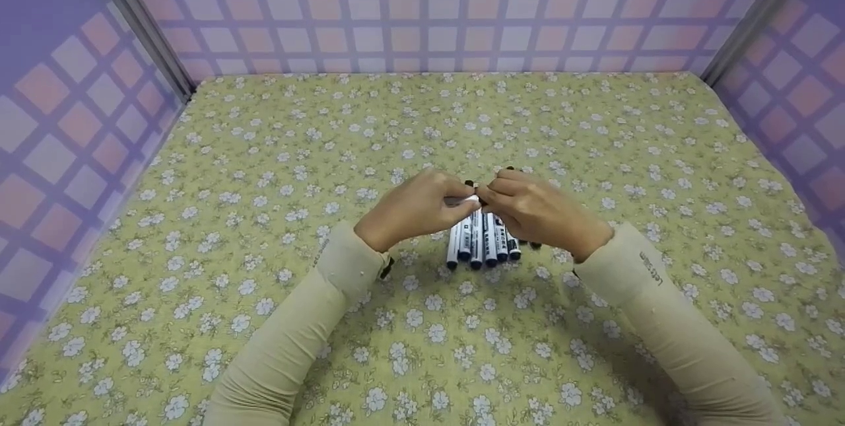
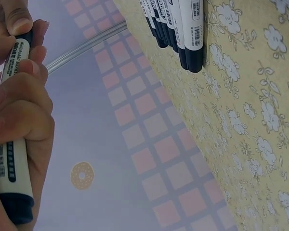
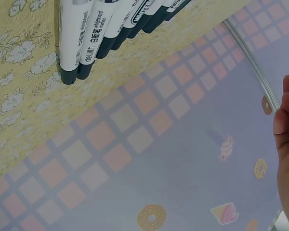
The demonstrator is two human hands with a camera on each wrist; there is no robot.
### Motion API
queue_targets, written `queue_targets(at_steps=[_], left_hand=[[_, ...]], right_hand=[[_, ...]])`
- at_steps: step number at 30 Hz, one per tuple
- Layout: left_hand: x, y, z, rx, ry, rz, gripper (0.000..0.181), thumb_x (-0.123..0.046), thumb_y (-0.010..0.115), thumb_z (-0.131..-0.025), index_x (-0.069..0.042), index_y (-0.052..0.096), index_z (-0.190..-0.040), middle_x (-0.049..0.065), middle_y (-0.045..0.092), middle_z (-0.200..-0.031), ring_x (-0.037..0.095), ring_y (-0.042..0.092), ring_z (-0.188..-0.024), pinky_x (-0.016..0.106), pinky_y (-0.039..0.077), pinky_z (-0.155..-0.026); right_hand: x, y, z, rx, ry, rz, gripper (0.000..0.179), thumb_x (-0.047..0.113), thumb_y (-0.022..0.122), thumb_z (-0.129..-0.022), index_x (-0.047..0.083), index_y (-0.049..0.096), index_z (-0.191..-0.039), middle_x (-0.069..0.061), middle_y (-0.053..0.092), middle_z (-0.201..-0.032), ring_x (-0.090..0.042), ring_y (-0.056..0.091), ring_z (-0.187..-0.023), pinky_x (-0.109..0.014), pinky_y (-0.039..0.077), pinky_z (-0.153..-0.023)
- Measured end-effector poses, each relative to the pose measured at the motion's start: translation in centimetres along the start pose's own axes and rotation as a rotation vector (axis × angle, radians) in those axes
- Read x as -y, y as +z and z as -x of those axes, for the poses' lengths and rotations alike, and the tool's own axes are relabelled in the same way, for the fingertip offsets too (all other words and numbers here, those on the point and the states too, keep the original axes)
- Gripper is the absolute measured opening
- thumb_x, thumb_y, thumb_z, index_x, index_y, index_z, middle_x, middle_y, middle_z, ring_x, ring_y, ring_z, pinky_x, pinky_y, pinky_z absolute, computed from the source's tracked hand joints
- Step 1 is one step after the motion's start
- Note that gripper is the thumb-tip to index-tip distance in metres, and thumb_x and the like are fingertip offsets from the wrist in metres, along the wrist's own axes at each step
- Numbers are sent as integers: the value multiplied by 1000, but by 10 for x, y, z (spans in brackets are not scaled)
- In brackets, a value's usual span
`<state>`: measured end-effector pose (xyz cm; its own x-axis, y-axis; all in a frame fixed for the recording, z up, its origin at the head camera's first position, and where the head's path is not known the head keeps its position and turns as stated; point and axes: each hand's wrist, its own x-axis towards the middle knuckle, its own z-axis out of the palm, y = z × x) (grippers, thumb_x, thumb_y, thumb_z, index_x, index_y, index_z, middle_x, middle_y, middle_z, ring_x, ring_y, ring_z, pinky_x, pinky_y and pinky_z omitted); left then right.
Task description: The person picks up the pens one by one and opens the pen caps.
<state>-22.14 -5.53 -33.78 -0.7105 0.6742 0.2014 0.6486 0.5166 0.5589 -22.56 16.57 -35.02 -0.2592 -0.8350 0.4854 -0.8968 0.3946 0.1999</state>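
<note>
My left hand (image 1: 422,205) grips a whiteboard marker (image 2: 13,161), its fingers curled round the white barrel with the dark end sticking out below. At the marker's other end, my right hand (image 1: 538,208) pinches the black cap (image 2: 25,36) between thumb and finger. Whether the cap is fully seated cannot be made out. Below both hands, several white whiteboard markers (image 1: 476,241) with black ends lie side by side on the cloth. In the right wrist view my right hand shows only at the right edge, and the held marker is hidden there.
A yellow floral cloth (image 1: 264,281) covers the table. Purple panels with pink and white squares (image 1: 422,23) stand along the back and both sides, with metal posts (image 1: 142,30) at the back corners.
</note>
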Motion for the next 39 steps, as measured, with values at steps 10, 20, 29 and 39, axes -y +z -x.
queue_targets(at_steps=[10, 20, 29, 39], left_hand=[[1, -4, 1, 40, -4, 47, 29, -29, 52, -99, -13, 75, -102, 0, 49, -62, 7, 32, -48, 21, 32, -49], [2, -9, 5, 57, -38, 94, 31, -30, 52, -99, -12, 72, -115, 0, 52, -62, 8, 30, -46, 22, 33, -48], [2, -9, 6, 29, -16, 75, 41, -30, 51, -100, -16, 48, -62, -3, 36, -59, 8, 31, -51, 22, 31, -52], [8, -11, 8, 17, -8, 69, 40, -29, 52, -100, -16, 49, -62, -3, 36, -58, 9, 30, -51, 22, 31, -52]], right_hand=[[-2, -3, 0, -14, -53, 64, 17, -1, 67, -84, -1, 68, -101, -9, 62, -78, -19, 51, -66, -26, 45, -59], [-8, -10, 2, -46, -47, 61, 22, -9, 67, -78, 0, 69, -98, -9, 62, -76, -18, 52, -65, -24, 49, -60], [-8, -8, 6, -63, -29, 46, 14, 0, 70, -82, -2, 68, -96, -10, 63, -78, -19, 55, -68, -24, 51, -61], [-7, -9, 4, -59, -9, 29, 11, 1, 67, -84, -1, 68, -94, -10, 63, -78, -19, 55, -68, -25, 51, -62]])
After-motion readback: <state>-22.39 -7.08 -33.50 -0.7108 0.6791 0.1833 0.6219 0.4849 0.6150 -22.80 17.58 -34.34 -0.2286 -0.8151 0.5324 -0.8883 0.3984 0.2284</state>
